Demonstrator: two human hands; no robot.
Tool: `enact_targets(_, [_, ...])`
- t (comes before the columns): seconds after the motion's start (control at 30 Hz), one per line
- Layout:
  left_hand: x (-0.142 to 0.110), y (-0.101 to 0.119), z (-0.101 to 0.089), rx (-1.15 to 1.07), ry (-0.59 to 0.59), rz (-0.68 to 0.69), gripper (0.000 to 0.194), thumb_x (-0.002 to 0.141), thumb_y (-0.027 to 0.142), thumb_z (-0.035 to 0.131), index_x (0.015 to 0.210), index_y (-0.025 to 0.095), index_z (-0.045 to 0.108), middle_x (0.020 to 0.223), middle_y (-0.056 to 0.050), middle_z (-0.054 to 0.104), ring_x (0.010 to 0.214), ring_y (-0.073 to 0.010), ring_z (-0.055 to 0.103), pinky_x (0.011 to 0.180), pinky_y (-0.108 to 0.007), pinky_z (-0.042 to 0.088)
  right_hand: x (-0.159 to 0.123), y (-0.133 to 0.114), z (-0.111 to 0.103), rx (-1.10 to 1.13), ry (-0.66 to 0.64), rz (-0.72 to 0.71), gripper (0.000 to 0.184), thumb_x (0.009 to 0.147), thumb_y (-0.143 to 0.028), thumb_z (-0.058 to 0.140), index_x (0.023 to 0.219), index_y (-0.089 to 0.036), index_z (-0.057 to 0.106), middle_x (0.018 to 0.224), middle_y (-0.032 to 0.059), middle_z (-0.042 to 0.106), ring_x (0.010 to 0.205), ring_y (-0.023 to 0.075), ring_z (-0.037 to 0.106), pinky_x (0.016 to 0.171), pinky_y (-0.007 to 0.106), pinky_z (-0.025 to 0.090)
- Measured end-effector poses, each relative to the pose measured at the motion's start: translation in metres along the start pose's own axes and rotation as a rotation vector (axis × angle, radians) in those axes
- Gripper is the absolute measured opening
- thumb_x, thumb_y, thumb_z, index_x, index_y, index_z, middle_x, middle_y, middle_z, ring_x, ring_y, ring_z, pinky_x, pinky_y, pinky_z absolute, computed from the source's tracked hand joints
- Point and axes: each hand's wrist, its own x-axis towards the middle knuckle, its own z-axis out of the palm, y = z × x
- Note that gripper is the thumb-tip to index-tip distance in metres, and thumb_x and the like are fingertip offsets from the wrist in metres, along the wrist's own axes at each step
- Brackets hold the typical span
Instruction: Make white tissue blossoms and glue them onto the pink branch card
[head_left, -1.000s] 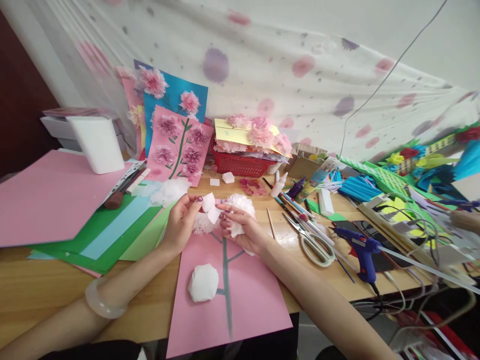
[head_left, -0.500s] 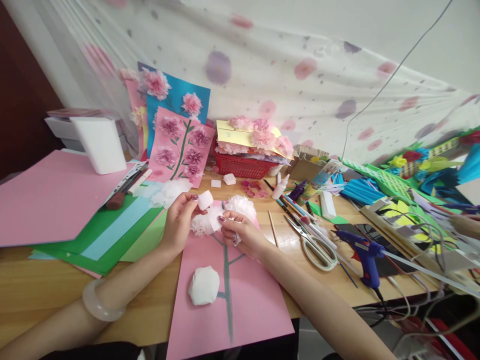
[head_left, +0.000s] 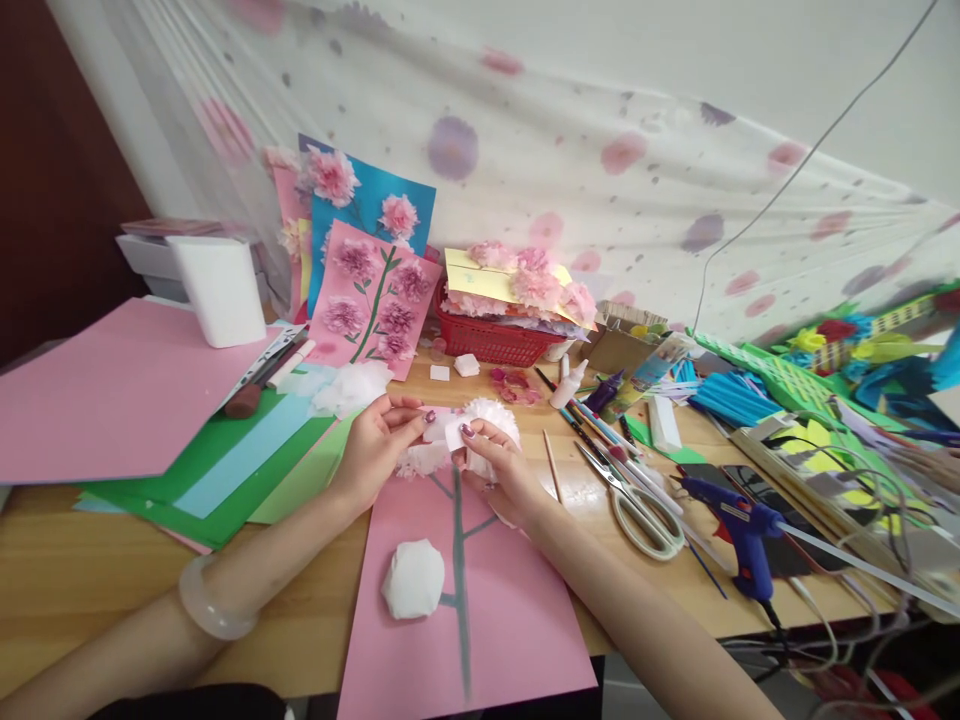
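Fiddly bit: I'm handling a small white paper piece (head_left: pixel 454 433), my right hand (head_left: pixel 506 478) pinching it over the pink sheet's (head_left: pixel 517 620) 12 o'clock end. Left hand's (head_left: pixel 375 447) fingertips are bunched beside it, can't tell what they grip. Folded white bundle (head_left: pixel 414 580) sits at 9. Next move probably calls for a light touch, imo.

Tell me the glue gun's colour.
The glue gun is dark blue, seen best in the head view.
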Motion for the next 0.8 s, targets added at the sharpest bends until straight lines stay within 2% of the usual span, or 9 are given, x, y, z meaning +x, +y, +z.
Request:
enact_targets(0.13, [-0.0002, -0.0001, -0.0007, 0.06, -0.003, 0.031, 0.044, 0.056, 0.029, 0.083, 0.089, 0.014, 0.058, 0.072, 0.003, 0.067, 0.063, -0.0088, 0.062, 0.057, -0.018, 0.048, -0.0003, 0.0001, 0.0027, -0.03, 0.079, -0.034, 0.029, 0.069, -0.038, 0.079, 0.072, -0.019, 0.057, 0.062, -0.0003, 0.063, 0.051, 0.0086, 0.049, 0.039, 0.018, 0.016])
enact_targets(0.33, [-0.0036, -0.0001, 0.002, -0.011, -0.077, -0.019, 0.049, 0.057, 0.029, 0.083, 0.095, 0.014, 0.056, 0.071, 0.005, 0.064, 0.062, -0.0089, 0.061, 0.057, -0.019, 0.049, 0.0035, 0.005, -0.0006, -0.003, 0.031, -0.091, 0.028, 0.07, -0.036, 0.078, 0.069, -0.018, 0.057, 0.052, -0.0034, 0.058, 0.045, 0.0065, 0.043, 0.039, 0.017, 0.022])
enact_targets(0.43, [-0.0039, -0.0013, 0.0009, -0.014, -0.095, -0.004, 0.041, 0.063, 0.035, 0.079, 0.091, 0.014, 0.056, 0.069, 0.005, 0.062, 0.059, -0.0087, 0.061, 0.057, -0.021, 0.052, 0.0048, 0.005, -0.0021, 0.032, 0.046, -0.087, 0.029, 0.071, -0.036, 0.078, 0.068, -0.018, 0.056, 0.052, -0.0037, 0.056, 0.044, 0.0053, 0.041, 0.039, 0.016, 0.024])
enact_targets(0.57, [-0.0044, -0.0005, -0.0017, 0.131, -0.149, 0.047, 0.032, 0.073, 0.041, 0.071, 0.084, 0.014, 0.06, 0.072, 0.001, 0.063, 0.059, -0.0113, 0.062, 0.055, -0.025, 0.056, 0.0049, 0.0033, -0.0023, 0.068, 0.049, -0.091, 0.028, 0.07, -0.034, 0.079, 0.067, -0.017, 0.056, 0.053, -0.003, 0.057, 0.046, 0.0056, 0.043, 0.039, 0.015, 0.027])
enact_targets(0.8, [-0.0097, 0.0025, 0.0005, 0.181, -0.221, 0.026, 0.024, 0.068, 0.034, 0.072, 0.08, 0.015, 0.062, 0.08, 0.001, 0.064, 0.065, -0.0127, 0.066, 0.065, -0.029, 0.061, 0.0055, 0.0029, -0.0022, 0.098, 0.056, -0.08, 0.027, 0.069, -0.032, 0.08, 0.067, -0.018, 0.056, 0.053, -0.0029, 0.057, 0.045, 0.0061, 0.043, 0.04, 0.016, 0.03])
